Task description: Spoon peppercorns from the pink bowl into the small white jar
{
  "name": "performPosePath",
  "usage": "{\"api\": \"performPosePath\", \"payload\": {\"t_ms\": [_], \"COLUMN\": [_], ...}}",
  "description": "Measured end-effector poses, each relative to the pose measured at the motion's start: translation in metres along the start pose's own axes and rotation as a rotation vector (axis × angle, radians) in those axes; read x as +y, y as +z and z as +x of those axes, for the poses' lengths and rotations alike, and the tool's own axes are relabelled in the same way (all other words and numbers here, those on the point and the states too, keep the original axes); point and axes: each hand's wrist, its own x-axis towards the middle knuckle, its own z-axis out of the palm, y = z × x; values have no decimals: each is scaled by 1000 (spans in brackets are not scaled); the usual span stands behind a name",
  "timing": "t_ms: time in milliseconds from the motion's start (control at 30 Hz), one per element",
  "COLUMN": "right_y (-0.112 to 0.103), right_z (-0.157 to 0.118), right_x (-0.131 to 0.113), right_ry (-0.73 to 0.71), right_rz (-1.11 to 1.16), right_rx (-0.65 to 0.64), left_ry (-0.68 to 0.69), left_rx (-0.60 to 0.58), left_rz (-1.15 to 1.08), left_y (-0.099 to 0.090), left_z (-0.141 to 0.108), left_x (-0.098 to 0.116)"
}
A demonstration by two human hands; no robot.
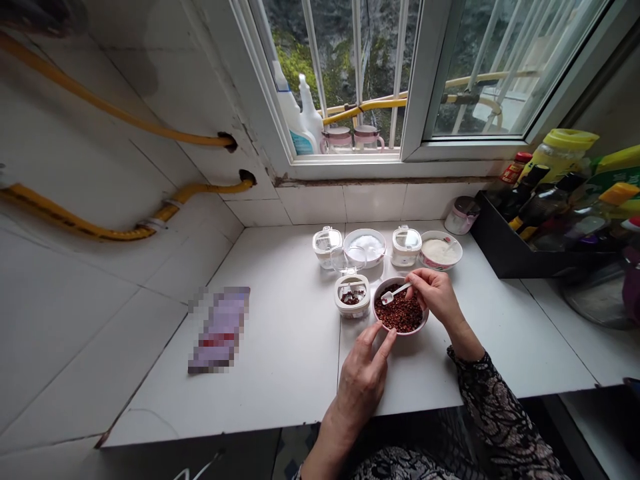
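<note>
Right hand [434, 291] fingers pinch white spoon [399, 291] by handle: probably light, stiff. Left hand [363, 375] fingers, loosely spread, touch bowl [414, 331] rim; reddish peppercorns [403, 314] likely spill easily.

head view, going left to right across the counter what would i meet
Pixelated purple item, open jar with dark red bits, bowl of dark red bits, bowl of pale grains, dark-lidded jar, black box. Overlapping items are left out.
</note>
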Motion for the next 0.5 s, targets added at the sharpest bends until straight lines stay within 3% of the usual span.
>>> {"api": "performPosePath", "payload": {"t_ms": [267,400,500], "right_y": [8,27,39], "right_z": [-3,-9,-13], "right_x": [-14,-18,-13], "right_ry": [-92,-310,-593], "right_rz": [119,70,-156], "right_rx": [-10,47,17], "left_ry": [5,21,10], "left_rx": [28,34,13], "left_rz": [0,4,6], "left_y": [2,3,3], "left_z": [3,4,4], "left_x": [1,1,1]}}
